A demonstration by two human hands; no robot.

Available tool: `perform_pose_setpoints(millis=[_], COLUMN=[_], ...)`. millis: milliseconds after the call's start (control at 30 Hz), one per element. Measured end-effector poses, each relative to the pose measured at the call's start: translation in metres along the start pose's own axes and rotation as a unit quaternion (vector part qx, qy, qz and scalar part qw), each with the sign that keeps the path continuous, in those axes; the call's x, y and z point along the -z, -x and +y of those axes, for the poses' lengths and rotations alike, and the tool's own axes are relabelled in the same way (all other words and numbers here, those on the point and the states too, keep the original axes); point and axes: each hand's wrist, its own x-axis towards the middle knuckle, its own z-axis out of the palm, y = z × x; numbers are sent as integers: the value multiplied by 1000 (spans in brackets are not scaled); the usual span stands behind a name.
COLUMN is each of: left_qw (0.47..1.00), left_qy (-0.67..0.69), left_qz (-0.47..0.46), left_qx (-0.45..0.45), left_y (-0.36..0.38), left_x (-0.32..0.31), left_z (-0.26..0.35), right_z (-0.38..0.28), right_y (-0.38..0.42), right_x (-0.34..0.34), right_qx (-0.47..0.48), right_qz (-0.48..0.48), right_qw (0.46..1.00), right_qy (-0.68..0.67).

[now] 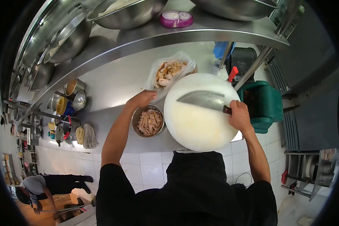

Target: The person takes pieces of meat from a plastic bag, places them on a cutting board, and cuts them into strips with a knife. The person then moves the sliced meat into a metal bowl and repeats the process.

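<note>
In my right hand [238, 115] is the dark handle of a broad-bladed kitchen knife [203, 100], its blade lying flat over the round white cutting board [199, 130]. My left hand [142, 99] is closed at the near edge of a clear plastic bag [181, 57], seemingly pinching it. Pale, brown-edged pieces of meat [170, 71] fill the bag, which rests against the board's far left side. Just below my left hand stands a steel bowl [134, 125] holding meat cut into strips [150, 122].
Overhead, a steel shelf [199, 35] carries large metal bowls [133, 16] and a cut red onion [176, 19]. A green bin [273, 107] stands right of the board. Cloths [89, 136] and pots [76, 86] are at left. Another person [37, 187] stands farther off, lower left.
</note>
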Motion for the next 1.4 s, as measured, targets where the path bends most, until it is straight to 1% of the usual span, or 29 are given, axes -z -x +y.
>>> perform_pose_setpoints(millis=[67, 133, 200, 233, 267, 300, 333, 367, 433, 467, 533, 633, 667, 700, 767, 800, 900, 933, 1000, 1033, 1100, 1133, 1167, 1200, 1233, 1300, 1333, 1367, 1400], left_qw=[999, 995, 983, 984, 989, 993, 950, 986, 968, 970, 969, 966, 965, 966, 990, 988, 973, 973, 977, 977, 966, 951, 952, 972, 961, 964, 963, 964, 960], left_qy=[18, 34, -25, -76, 1, -71, -289, -76, 2, -1, -11, 9, -30, -29, -91, -66, -124, -125, -163, -165, -246, -283, -279, -230, -175, -206, -235, -232, -275], left_qz=[-31, -65, -179, -162, -129, -75, -69, -26, -29, -27, 218, 249, 259, 255, 105, 125, 182, 181, 103, 103, -74, -88, -86, 58, 200, 167, 133, 132, 54], left_qx=[-34, -74, -23, -27, 78, 52, -95, 146, 249, 243, 112, 68, 10, 7, 24, -58, -69, -69, -88, -90, 40, 89, 91, 7, -76, -32, 7, 8, -10], left_y=[-11, -26, -47, -63, -74, -93, -107, -115, -139, -149, -168, -193, -196, -197, -196, -191, -172, -161, -138, -136, -137, -132, -142, -156, -167, -191, -199, -204, -208], left_x=[-4, 4, 28, 41, 56, 64, 80, 81, 75, 70, 52, 61, 56, 52, 43, 37, 28, 30, 42, 50, 63, 74, 66, 57, 50, 33, 31, 35, 46], left_z=[12, 31, 48, 48, 46, 30, 38, 48, 42, 32, 2, 0, 3, 7, 15, 13, 10, 9, 4, 4, 9, 42, 44, 38, 33, 39, 45, 46, 55], right_z=[5, 9, 6, 4, 3, 0, -5, -11, -24, -29, -41, -49, -51, -53, -57, -59, -63, -65, -67, -68, -67, -68, -65, -60, -55, -43, -39, -36, -40], right_y=[13, 25, 34, 38, 42, 45, 45, 46, 49, 49, 55, 64, 67, 69, 74, 75, 80, 83, 88, 88, 88, 89, 89, 91, 94, 105, 108, 113, 118], right_x=[12, 20, 30, 33, 36, 38, 41, 45, 50, 51, 53, 53, 52, 50, 48, 48, 47, 47, 47, 47, 46, 47, 49, 51, 52, 54, 60, 66, 71], right_qx=[-64, -72, -101, -108, -122, -133, -135, -168, -204, -220, -253, -277, -283, -287, -292, -297, -305, -312, -327, -340, -348, -354, -350, -366, -379, -364, -371, -376, -372], right_qz=[-42, -48, -46, -45, -39, -32, -32, -49, -66, -54, -43, -23, -22, -14, -7, -6, -2, 3, 2, 1, 4, 1, -1, -9, -18, -7, -18, -30, -47], right_qw=[997, 996, 993, 992, 989, 986, 985, 980, 973, 970, 962, 953, 951, 950, 948, 945, 941, 940, 934, 928, 925, 923, 924, 906, 883, 870, 834, 791, 772], right_qy=[-11, -19, -46, -45, -71, -99, -98, -93, -87, -90, -98, -122, -121, -125, -130, -138, -143, -139, -148, -154, -154, -155, -152, -214, -276, -332, -409, -481, -513])
